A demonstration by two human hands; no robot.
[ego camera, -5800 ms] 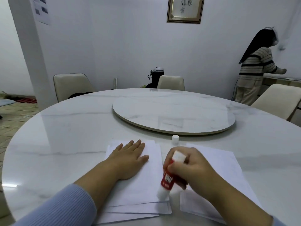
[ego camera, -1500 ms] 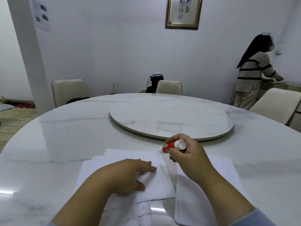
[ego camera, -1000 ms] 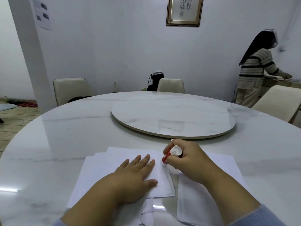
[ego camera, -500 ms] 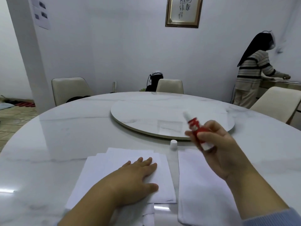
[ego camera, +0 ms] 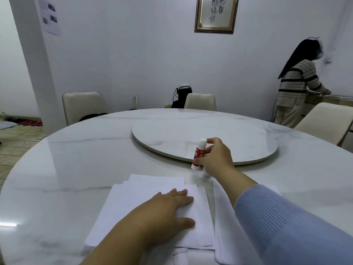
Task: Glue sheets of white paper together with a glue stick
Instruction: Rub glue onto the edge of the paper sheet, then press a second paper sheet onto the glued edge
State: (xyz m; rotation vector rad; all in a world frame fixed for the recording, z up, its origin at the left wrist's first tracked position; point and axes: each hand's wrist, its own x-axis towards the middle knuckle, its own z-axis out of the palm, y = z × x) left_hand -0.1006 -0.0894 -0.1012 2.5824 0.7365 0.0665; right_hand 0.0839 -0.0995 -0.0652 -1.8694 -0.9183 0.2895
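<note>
My left hand (ego camera: 168,213) lies flat, fingers together, on a fanned stack of white paper sheets (ego camera: 145,196) at the near table edge. My right hand (ego camera: 215,157) reaches forward and grips a red and white glue stick (ego camera: 198,153), held nearly upright with its lower end touching the table beside the turntable rim. A blurred white shape, maybe the cap (ego camera: 205,175), sits just under that hand. More white paper (ego camera: 225,226) lies to the right, partly hidden by my blue sleeve.
A round marble table (ego camera: 76,169) carries a large marble turntable (ego camera: 210,134) at its centre. Cream chairs (ego camera: 84,106) stand around it. A person in a striped top (ego camera: 298,87) stands at the back right by a counter.
My right hand, which held the glue stick raised above the table, has come down and forward so the stick stands on the table near the cap. The left hand stays on the sheets.
</note>
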